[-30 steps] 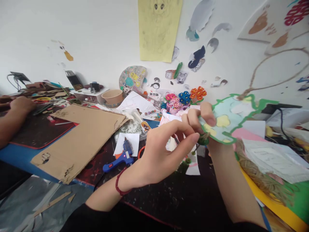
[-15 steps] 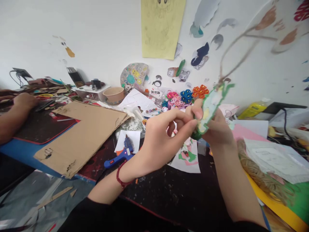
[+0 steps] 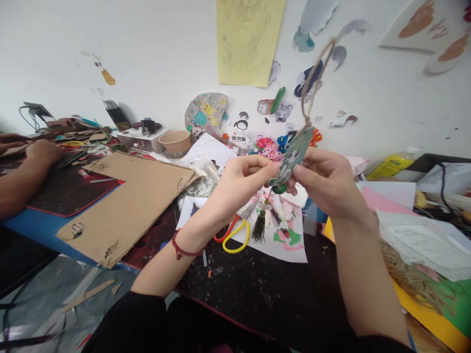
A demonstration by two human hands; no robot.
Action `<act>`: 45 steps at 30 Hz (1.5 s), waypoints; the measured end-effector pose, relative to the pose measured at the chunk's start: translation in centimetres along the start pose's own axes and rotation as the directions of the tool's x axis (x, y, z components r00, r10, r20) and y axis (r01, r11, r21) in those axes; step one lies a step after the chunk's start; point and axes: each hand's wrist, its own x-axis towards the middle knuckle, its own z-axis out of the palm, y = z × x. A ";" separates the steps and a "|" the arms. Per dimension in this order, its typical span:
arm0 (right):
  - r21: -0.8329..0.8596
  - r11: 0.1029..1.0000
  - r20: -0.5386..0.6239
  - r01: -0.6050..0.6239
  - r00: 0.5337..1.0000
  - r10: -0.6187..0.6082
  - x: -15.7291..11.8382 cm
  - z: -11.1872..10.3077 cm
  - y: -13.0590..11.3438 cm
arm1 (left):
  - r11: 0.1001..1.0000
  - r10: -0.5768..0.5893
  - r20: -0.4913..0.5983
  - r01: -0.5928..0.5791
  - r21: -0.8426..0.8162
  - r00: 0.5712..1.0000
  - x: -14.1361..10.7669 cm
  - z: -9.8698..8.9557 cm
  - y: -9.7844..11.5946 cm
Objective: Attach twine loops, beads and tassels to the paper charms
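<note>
Between my two hands is a flat green pendant [image 3: 294, 156] with pale figures on its face, held up and tilted above the table. My left hand [image 3: 247, 184] pinches its lower left edge. On the other side, my right hand [image 3: 327, 179] grips it with the thumb on the face. A twine loop [image 3: 312, 78] rises from its top. Below it are a green bead [image 3: 279, 189] and a dark green tassel [image 3: 259, 226]. Scissors with red and yellow handles [image 3: 236, 249] lie on the table under my hands, beside a paper sheet with scraps [image 3: 287, 250].
A cardboard sheet [image 3: 127, 196] covers the left of the table. Beyond it rests another person's hand [image 3: 44, 153]. A paper bowl [image 3: 174, 143] and crocheted flowers [image 3: 268, 147] stand near the wall. At right are a twine bundle [image 3: 408, 272] and papers [image 3: 423, 240].
The pendant has turned, so its figured face now shows, and it sits lower and further left. My right hand has come round to its right edge. The tassel and scissors have come into view.
</note>
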 end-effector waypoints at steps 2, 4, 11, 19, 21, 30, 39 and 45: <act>-0.030 0.998 -0.045 -0.053 0.998 0.051 0.0 0.2 -0.2 | 0.999 -0.053 0.016 0.053 0.008 0.998 0.4 -0.3 -0.4; -0.058 0.992 -0.097 -0.111 0.990 0.105 0.1 0.4 -0.1 | 0.998 -0.058 0.025 0.058 0.004 0.998 0.6 -0.6 -0.6; -0.123 0.983 -0.148 -0.139 0.982 0.120 0.5 0.9 1.0 | 0.984 -0.112 -0.015 0.108 -0.138 0.994 0.9 -1.1 -0.7; -0.137 0.973 -0.160 -0.187 0.973 0.165 0.7 2.1 2.4 | 0.982 -0.153 -0.169 0.131 -0.133 0.974 1.1 -0.7 -2.4; -0.151 0.971 -0.149 -0.187 0.975 0.164 0.8 2.2 2.6 | 0.978 -0.164 -0.200 0.133 -0.158 0.966 1.0 -0.7 -2.6; -0.451 0.887 0.191 0.096 0.982 -0.010 0.4 0.4 0.8 | 0.982 -0.131 -0.196 0.100 -0.159 0.972 1.2 -1.6 -2.4; -0.753 0.315 0.468 0.578 0.807 -0.360 0.2 1.7 0.9 | 0.987 -0.117 -0.176 0.095 -0.129 0.977 1.3 -1.5 -2.6; -0.656 0.591 0.231 0.469 0.871 -0.435 0.5 1.0 1.2 | 0.981 -0.187 -0.036 0.184 -0.064 0.982 1.6 -2.2 -2.3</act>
